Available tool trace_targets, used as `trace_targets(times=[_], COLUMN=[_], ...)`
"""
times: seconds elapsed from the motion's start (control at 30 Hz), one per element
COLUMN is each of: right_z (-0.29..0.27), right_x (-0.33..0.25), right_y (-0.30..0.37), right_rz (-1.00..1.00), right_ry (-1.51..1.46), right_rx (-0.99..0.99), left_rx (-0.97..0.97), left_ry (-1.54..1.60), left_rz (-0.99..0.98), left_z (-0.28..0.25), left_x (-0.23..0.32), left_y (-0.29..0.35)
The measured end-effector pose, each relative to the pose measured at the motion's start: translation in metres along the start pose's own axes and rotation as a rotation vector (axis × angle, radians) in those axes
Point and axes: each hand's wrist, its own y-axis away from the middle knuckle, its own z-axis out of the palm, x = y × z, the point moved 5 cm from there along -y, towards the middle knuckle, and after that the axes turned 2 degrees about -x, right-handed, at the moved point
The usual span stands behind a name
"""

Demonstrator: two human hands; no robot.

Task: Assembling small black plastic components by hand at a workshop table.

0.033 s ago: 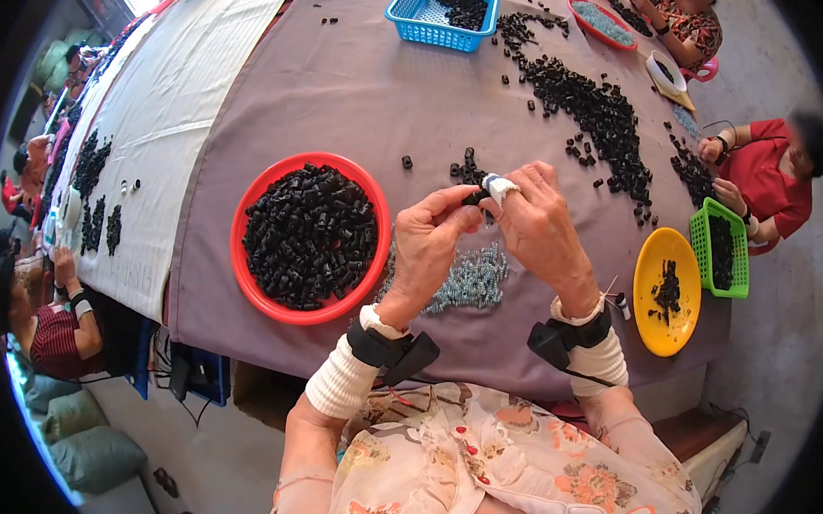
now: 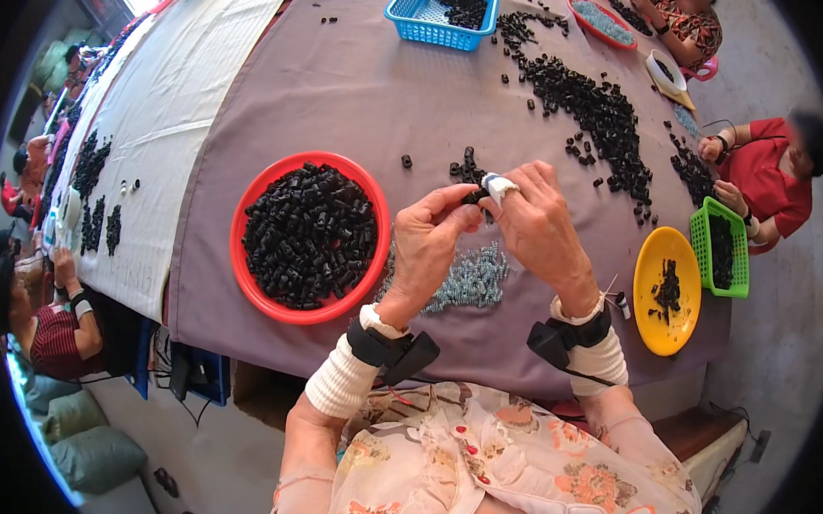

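My left hand (image 2: 432, 247) and my right hand (image 2: 543, 228) meet over the table, fingers closed in a pinch. Between the fingertips is a small black plastic part (image 2: 474, 196), mostly covered by them. A white wrap (image 2: 498, 188) is around one right fingertip. Just beyond my fingers lie a few loose black parts (image 2: 468, 166). A pile of small grey-blue pieces (image 2: 472, 277), which look like springs, spreads below my hands. To the left stands a red bowl (image 2: 242, 255) heaped with black parts.
A yellow plate (image 2: 653, 324) with black bits and a green basket (image 2: 740, 284) stand at right. A long spill of black parts (image 2: 598, 120) runs toward a blue basket (image 2: 411, 32). Co-workers sit at the right, including one in a red top (image 2: 780, 172), and at the left.
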Motion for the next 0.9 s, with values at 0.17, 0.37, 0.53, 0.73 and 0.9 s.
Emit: trace_targets(times=[0.17, 0.37, 0.53, 0.73, 0.9], right_z=[0.005, 0.008, 0.007, 0.013, 0.015], right_x=[-0.001, 0.000, 0.000, 0.004, 0.011], right_y=[0.001, 0.004, 0.004, 0.008, 0.008], right_rz=[-0.028, -0.011, -0.030, -0.078, -0.086], right_ry=[0.035, 0.009, -0.013, -0.050, -0.143], right_rx=[0.014, -0.021, -0.052, -0.097, -0.152], left_rx=[-0.002, 0.021, 0.048, 0.033, 0.049], left_ry=[0.012, 0.001, -0.085, -0.180, -0.262], left_rz=[-0.032, -0.050, 0.006, -0.009, 0.023], left_z=[-0.001, -0.001, -0.002, -0.003, -0.003], left_x=[-0.004, -0.007, -0.006, -0.006, -0.007], left_y=[-0.002, -0.001, 0.000, 0.002, 0.003])
